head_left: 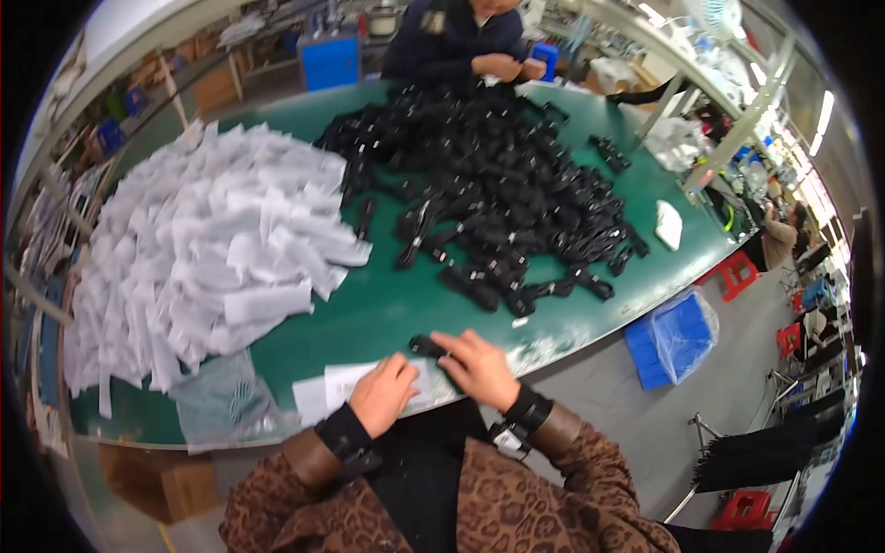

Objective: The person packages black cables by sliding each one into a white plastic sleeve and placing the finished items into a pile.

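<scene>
At the near edge of the green table (304,343), my right hand (479,369) has its fingers on a small folded black strap bundle (426,347). Its thumb and fingertips press against the bundle's right end. Close beside it, my left hand (383,394) is closed with the fingers curled together over white sheets (313,398). What those fingers pinch, if anything, is hidden. Beyond my hands spreads a big heap of similar black strap bundles (498,184). To the left rises a large pile of white, thin sleeves or strips (221,230).
A clear plastic bag (226,405) with greyish contents lies at the near left edge. Another person (452,46) works across the table. A white object (668,226) lies on the right. A plastic-lined blue bin (668,341) stands on the floor, and a cardboard box (161,479) sits below left.
</scene>
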### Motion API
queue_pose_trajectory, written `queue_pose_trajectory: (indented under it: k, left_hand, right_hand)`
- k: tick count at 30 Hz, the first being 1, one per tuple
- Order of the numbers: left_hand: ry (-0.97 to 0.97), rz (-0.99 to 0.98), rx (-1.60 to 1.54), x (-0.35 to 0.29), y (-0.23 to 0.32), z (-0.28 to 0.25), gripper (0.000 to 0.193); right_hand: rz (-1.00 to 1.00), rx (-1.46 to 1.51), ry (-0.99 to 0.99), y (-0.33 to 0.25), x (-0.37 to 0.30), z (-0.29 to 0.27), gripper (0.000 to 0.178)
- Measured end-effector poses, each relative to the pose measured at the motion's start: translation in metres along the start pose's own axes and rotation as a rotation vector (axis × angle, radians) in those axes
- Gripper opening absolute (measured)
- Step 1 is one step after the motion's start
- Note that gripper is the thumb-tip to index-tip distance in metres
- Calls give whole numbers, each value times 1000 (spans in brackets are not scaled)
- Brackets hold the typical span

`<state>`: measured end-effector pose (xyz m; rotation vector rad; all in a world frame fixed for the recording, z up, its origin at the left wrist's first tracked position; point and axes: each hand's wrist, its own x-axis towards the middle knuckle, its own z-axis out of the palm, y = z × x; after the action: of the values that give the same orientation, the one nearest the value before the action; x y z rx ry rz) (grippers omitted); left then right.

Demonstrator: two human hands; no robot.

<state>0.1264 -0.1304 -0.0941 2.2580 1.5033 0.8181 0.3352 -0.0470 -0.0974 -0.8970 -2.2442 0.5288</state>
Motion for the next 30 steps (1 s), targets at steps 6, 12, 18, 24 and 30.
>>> queue_pose_trajectory:
  k: [6, 12, 18, 24, 30]
  left_hand:
    - [14, -14, -5, 4, 1, 3, 14]
    - [16, -56, -19, 1, 2, -1, 11]
    - [82, -137, -114, -6, 2, -3, 8]
    - [100, -270, -314, 10, -1, -7, 9]
    - [93, -418, -438, 8, -4, -8, 9]
  right_hand:
    - [55, 4, -47, -11, 0, -7, 39]
    - [34, -5, 64, 1, 10, -14, 38]
    - [143, -39, 522, 27, 59, -72, 40]
    - [56, 36, 145, 7, 40, -63, 43]
    - [-63, 3, -61, -12, 12, -37, 46]
